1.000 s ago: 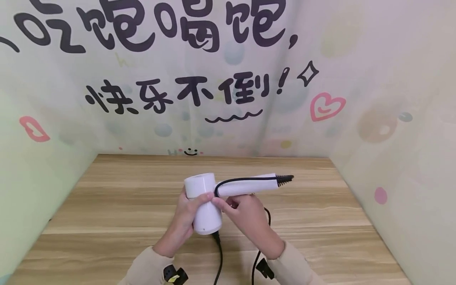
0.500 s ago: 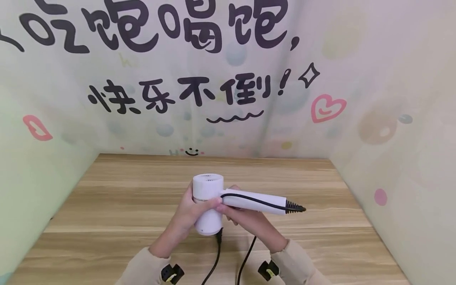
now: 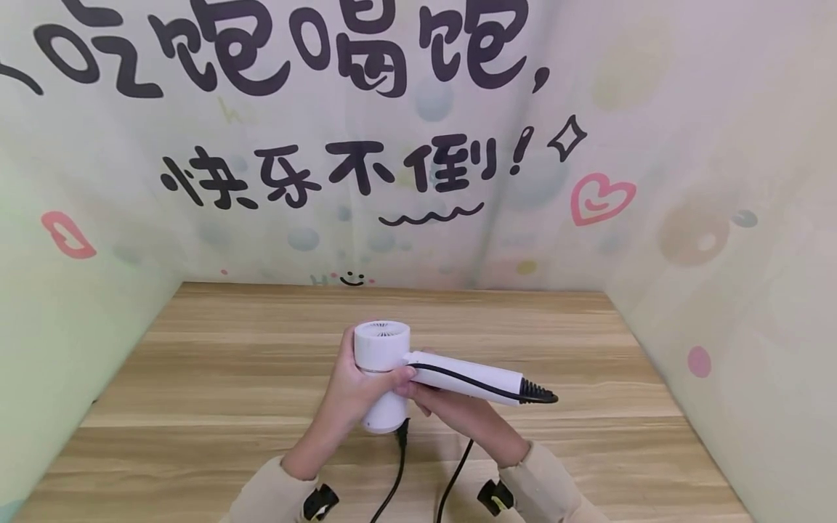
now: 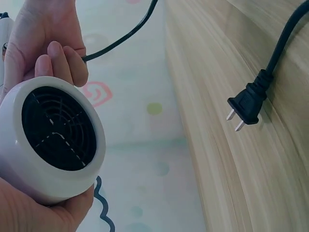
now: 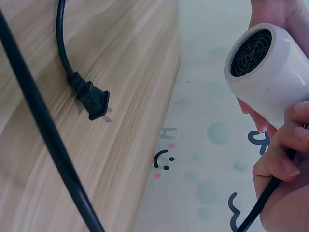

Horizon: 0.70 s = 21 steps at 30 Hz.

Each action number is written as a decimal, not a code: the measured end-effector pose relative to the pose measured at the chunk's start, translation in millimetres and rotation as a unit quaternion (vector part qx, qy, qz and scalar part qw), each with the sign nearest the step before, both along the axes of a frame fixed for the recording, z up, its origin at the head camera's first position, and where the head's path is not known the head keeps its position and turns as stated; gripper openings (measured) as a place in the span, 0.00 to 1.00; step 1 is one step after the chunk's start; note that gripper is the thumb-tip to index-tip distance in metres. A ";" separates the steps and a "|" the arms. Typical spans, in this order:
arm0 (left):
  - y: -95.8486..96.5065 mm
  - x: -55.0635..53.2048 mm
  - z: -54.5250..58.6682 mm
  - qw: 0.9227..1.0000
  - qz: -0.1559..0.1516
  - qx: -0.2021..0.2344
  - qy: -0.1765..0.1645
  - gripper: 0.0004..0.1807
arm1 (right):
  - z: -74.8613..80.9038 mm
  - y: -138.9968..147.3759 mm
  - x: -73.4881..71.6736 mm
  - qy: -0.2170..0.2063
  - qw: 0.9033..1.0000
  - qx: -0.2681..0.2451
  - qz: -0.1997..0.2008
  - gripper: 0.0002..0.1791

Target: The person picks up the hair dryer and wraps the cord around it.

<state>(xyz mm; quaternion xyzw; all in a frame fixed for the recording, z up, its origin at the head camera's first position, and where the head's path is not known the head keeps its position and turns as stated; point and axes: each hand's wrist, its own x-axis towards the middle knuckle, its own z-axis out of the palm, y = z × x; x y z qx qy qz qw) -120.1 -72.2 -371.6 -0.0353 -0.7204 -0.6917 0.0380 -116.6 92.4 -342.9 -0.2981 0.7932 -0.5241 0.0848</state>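
A white hair dryer (image 3: 386,349) is held above the table, its barrel upright and its handle (image 3: 471,378) pointing right, slightly downward. My left hand (image 3: 356,388) grips the barrel, with the thumb across the front near the handle joint. A black power cord (image 3: 458,372) runs along the handle from the coiled sleeve at its end. Under the handle, my right hand (image 3: 458,412) curls its fingers round the cord, as the right wrist view shows; the handle partly hides this hand in the head view. The barrel's black grille (image 5: 252,53) faces the wrist cameras.
The cord's two-pin plug (image 4: 248,99) dangles below the barrel, its prongs bare. Another stretch of cord (image 3: 454,479) hangs from the right hand toward the front edge. Under everything lies the wood-grain table (image 3: 229,349), with printed cloth walls (image 3: 418,247) behind and at the sides.
The dryer's handle has swung down at its outer end, and the barrel top has tilted toward the head camera. My right hand has moved from the handle's near side to beneath and behind it.
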 end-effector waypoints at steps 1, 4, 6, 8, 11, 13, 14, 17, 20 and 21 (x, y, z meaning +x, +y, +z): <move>0.1 0.0 -0.6 1.000 0.001 0.001 0.002 0.44 | -0.5 0.3 0.0 0.000 1.000 0.001 0.000 0.04; 0.8 0.4 -2.6 1.000 0.003 0.008 0.004 0.43 | -4.4 1.6 -1.8 0.009 1.000 0.012 -0.001 0.03; 1.1 0.7 -4.2 1.000 0.007 0.012 0.003 0.43 | -11.2 3.5 -4.5 0.007 1.000 0.027 -0.009 0.04; 1.0 1.1 -4.9 1.000 0.011 0.014 0.004 0.42 | -18.9 6.2 -7.1 0.010 0.999 0.041 -0.016 0.05; -0.4 0.9 -6.0 1.000 0.013 0.014 0.007 0.42 | -27.5 10.6 -9.1 0.073 0.994 0.077 -0.012 0.06; -1.7 0.6 -6.7 1.000 0.013 0.013 0.008 0.41 | -28.9 13.7 -8.6 0.190 0.973 0.130 0.000 0.11; -2.2 0.5 -7.2 1.000 0.012 0.013 0.008 0.41 | -29.1 16.2 -8.1 0.283 0.939 0.197 0.002 0.15; -3.7 0.4 -8.5 1.000 0.009 0.016 0.008 0.39 | -27.7 24.7 -8.3 0.612 0.675 0.406 -0.071 0.25; -4.5 1.1 -9.0 1.000 0.001 0.026 0.006 0.36 | -23.1 31.3 -11.2 0.776 0.422 0.447 -0.146 0.27; -5.0 1.3 -9.0 1.000 -0.003 0.030 0.004 0.35 | -21.4 32.6 -13.0 0.791 0.401 0.433 -0.158 0.28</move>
